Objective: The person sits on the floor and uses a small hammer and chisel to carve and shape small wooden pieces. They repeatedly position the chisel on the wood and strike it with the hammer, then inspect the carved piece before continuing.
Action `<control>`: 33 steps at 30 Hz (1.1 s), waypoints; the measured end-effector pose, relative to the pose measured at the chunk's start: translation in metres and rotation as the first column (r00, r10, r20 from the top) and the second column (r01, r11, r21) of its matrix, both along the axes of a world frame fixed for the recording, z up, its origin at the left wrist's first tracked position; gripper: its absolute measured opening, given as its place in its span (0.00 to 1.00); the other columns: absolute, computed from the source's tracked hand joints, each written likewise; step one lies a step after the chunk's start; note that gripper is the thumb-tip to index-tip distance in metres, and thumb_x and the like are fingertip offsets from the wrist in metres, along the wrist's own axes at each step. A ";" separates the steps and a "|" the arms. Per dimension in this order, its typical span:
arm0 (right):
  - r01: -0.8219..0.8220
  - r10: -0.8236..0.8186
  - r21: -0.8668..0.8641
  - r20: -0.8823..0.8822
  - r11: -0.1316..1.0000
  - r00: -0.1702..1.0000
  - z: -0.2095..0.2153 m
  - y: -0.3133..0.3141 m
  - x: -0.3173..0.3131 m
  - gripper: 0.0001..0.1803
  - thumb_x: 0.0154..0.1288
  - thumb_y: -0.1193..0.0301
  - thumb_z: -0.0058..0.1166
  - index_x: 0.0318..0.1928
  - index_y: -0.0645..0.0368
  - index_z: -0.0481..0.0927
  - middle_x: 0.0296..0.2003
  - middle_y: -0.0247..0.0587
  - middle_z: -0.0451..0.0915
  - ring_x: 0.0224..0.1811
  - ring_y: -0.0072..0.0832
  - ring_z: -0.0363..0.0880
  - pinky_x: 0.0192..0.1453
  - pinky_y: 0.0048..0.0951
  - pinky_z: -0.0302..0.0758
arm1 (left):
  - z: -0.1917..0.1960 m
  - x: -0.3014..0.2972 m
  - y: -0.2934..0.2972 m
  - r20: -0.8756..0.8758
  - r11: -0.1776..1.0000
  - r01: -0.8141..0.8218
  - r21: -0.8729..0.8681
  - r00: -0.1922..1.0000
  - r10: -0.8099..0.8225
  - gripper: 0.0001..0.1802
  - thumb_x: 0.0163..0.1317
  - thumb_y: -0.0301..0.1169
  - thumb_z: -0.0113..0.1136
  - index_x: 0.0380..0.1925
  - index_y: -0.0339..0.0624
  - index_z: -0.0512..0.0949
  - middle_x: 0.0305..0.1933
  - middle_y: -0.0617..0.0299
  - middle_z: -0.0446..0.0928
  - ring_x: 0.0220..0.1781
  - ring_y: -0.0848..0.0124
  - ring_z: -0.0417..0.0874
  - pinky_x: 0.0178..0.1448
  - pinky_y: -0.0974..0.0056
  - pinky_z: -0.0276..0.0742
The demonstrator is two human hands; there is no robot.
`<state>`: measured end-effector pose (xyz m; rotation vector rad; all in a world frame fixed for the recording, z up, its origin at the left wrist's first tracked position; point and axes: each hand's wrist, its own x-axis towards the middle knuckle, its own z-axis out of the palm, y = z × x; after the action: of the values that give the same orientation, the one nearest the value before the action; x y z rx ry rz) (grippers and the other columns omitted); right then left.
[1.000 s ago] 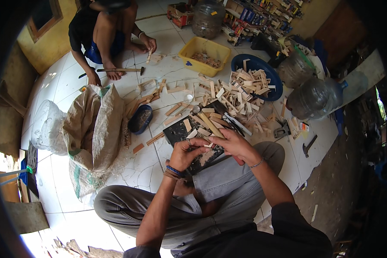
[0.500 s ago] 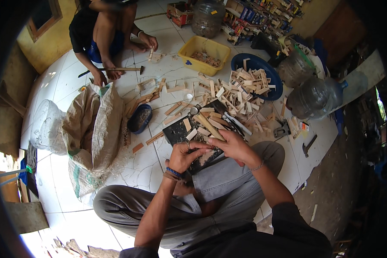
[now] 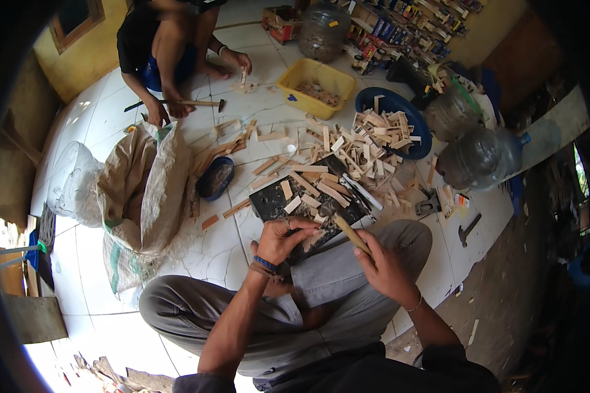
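Two grey trouser legs [image 3: 203, 304] at bottom centre, seemingly crossed to leave room for the dark board [image 3: 264, 204] at frame centre. Over the board's near end, left hand [image 3: 283, 240] with thumb and fingers close together, perhaps steadying something small; cannot tell. Right hand [image 3: 387, 267] curled around the handle of a hammer [image 3: 349, 231], head low beside the left fingertips, apparently for control. Wood strips [image 3: 305, 184] across the board, likely for easy reach. Farther, upper right, blue basin [image 3: 425, 133] heaped with wood pieces [image 3: 380, 131], probably to gather them; beyond, yellow tub [image 3: 301, 98]. Upper left, crouching co-worker [image 3: 167, 52].
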<state>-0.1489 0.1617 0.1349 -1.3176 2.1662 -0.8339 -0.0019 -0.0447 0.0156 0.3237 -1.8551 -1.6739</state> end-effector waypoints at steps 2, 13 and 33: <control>-0.075 0.070 -0.063 -0.071 0.995 0.995 -0.005 0.008 0.010 0.23 0.81 0.70 0.50 0.72 0.60 0.70 0.49 0.57 0.85 0.43 0.46 0.87 0.47 0.37 0.80 | -0.001 0.001 0.000 0.006 1.000 -0.004 -0.008 1.000 0.004 0.08 0.66 0.26 0.71 0.44 0.38 0.89 0.44 0.56 0.90 0.45 0.69 0.91 0.52 0.66 0.85; -0.110 0.119 0.051 -0.255 0.993 0.960 -0.005 0.016 0.019 0.31 0.78 0.77 0.51 0.78 0.55 0.65 0.51 0.60 0.83 0.44 0.50 0.85 0.49 0.40 0.81 | 0.001 0.002 0.002 -0.003 0.999 -0.040 -0.015 0.999 0.040 0.08 0.66 0.27 0.71 0.43 0.38 0.89 0.43 0.56 0.90 0.45 0.68 0.91 0.51 0.65 0.84; 0.109 -0.103 -0.095 0.065 0.990 0.993 -0.030 0.002 0.016 0.31 0.83 0.69 0.46 0.82 0.49 0.58 0.50 0.56 0.80 0.43 0.45 0.80 0.48 0.34 0.77 | -0.001 0.001 0.005 0.038 0.992 -0.068 0.102 0.997 0.064 0.10 0.66 0.25 0.71 0.46 0.38 0.89 0.44 0.59 0.90 0.45 0.75 0.89 0.52 0.68 0.84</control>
<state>-0.1329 0.1637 0.1048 -1.2161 2.1887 -1.0198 -0.0009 -0.0400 0.0145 0.4550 -1.7662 -1.7323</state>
